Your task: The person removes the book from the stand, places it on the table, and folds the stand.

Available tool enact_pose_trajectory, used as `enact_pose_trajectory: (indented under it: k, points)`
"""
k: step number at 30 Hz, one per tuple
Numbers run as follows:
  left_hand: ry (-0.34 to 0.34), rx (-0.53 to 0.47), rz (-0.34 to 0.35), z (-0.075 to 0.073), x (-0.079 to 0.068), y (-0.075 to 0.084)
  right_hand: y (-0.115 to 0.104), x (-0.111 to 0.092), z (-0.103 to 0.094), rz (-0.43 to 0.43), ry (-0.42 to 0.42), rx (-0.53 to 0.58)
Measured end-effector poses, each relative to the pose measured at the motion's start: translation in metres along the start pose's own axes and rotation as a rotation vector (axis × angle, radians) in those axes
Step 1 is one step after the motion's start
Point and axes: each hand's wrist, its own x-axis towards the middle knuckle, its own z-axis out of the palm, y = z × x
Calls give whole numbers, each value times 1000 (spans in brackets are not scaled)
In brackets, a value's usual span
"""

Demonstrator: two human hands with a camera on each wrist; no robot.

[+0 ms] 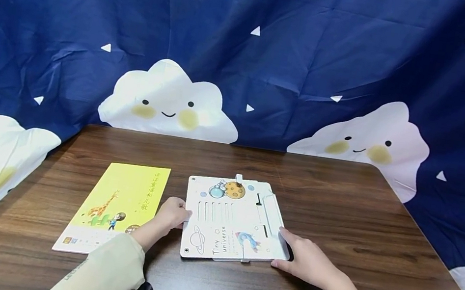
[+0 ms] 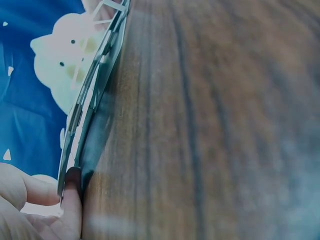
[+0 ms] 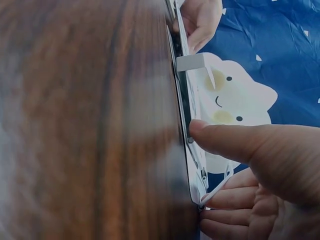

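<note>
A flat white book stand (image 1: pixel 246 216) with space drawings and the words "Tiny universe" is between my two hands, folded down. My left hand (image 1: pixel 171 215) pinches its left edge; in the left wrist view, digits of that hand (image 2: pixel 35 205) lie on both faces of the thin panel. At the right end, my right hand (image 1: pixel 307 259) grips the lower right corner. The right wrist view has the right thumb (image 3: pixel 225 137) against the near edge and the other fingers around the side edge. Small clips stick out at the stand's top and bottom edges.
To the left of the stand lies a yellow booklet (image 1: pixel 129 210) with a giraffe and a child on its cover, partly behind my left forearm. All this is on a dark brown wooden table (image 1: pixel 319 197). Behind it hangs a blue cloth (image 1: pixel 297 65) with smiling clouds.
</note>
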Motion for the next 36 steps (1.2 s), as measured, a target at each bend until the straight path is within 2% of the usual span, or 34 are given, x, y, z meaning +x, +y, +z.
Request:
enact_pose_trajectory:
  k: [17,26,36]
  points:
    - [5,-33,-36,-1,9,0,-13,-11,1,34,-14,8]
    - [57,-37,-10,0,7,-3,-13,-18,2,-76,22,47]
    - [73,-37,0,0,6,-3,-14,-18,5,-101,3,48]
